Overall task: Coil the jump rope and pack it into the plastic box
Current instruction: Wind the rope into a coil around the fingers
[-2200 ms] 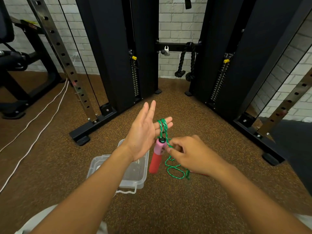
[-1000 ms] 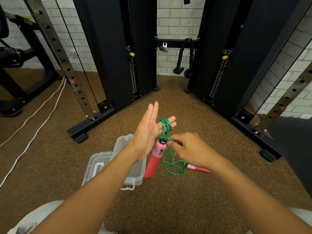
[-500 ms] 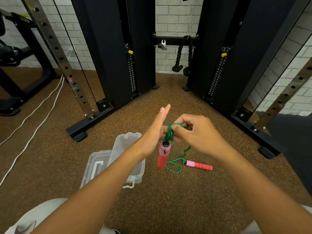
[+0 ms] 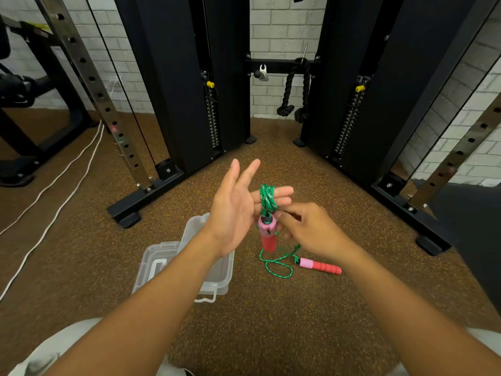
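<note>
My left hand (image 4: 233, 210) is held up flat with straight fingers, and the green jump rope (image 4: 267, 199) is wound in several turns around two of them. One pink and red handle (image 4: 267, 234) hangs from those turns beside my palm. My right hand (image 4: 309, 229) pinches the rope just right of that handle. A loose loop of the rope trails down to the second handle (image 4: 321, 265), which lies on the floor. The clear plastic box (image 4: 225, 272) stands open on the floor under my left forearm, with its lid (image 4: 156, 260) beside it on the left.
Black cable-machine columns (image 4: 168, 77) and their base feet (image 4: 127, 213) ring the brown rubber floor ahead. A black triceps rope (image 4: 294, 104) hangs at the back. A white cord (image 4: 54, 191) runs across the floor at left.
My right hand has come down from the top of my left fingers to beside the hanging handle, having laid another turn. My left hand has opened toward me.
</note>
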Available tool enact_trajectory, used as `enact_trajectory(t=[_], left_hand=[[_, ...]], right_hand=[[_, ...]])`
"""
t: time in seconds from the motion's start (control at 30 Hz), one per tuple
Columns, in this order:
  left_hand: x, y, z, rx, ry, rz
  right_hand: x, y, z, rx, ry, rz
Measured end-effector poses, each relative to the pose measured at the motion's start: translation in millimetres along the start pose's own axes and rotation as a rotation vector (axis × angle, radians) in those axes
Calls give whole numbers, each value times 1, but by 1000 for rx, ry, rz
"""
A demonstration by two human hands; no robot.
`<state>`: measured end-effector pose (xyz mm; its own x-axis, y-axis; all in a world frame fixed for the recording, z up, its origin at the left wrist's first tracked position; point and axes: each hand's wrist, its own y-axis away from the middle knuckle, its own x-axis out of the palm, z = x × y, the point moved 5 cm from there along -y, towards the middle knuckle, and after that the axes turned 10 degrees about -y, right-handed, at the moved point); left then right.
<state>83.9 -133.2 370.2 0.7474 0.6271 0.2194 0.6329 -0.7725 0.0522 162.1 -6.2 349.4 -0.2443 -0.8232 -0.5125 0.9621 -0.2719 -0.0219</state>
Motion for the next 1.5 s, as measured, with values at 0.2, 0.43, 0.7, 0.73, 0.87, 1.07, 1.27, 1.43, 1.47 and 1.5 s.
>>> enact_trajectory(t=[0.2, 0.43, 0.7, 0.73, 0.87, 1.07, 1.27, 1.43, 1.47, 1.5], left_hand=[[-3, -1, 3, -20, 6, 13], [-3, -4, 9, -13, -167, -15], [-6, -9, 17, -38, -327, -19], [-7, -10, 18, -36, -353, -14], [-1, -5, 13, -15, -419, 32], [9, -4, 12, -50, -409, 110], [11, 3, 4, -69, -204, 129], [0, 2, -1, -65, 92, 59], [-2, 1, -2, -59, 143, 48], [-4, 1, -4, -53, 183, 37]], right_hand=[[13, 1, 6, -16, 103, 73], [7, 5, 18, -61, 139, 64], [-4, 12, 35, -107, 41, 17], [-7, 12, 38, -125, 35, -5], [-18, 9, 41, -160, -10, -103], [-25, 8, 40, -163, -108, -139], [-26, 0, 23, -132, -174, -146], [-16, -2, 8, -62, -121, -69], [-13, -1, 8, -56, -93, -52], [-11, 1, 9, -53, -64, -38]])
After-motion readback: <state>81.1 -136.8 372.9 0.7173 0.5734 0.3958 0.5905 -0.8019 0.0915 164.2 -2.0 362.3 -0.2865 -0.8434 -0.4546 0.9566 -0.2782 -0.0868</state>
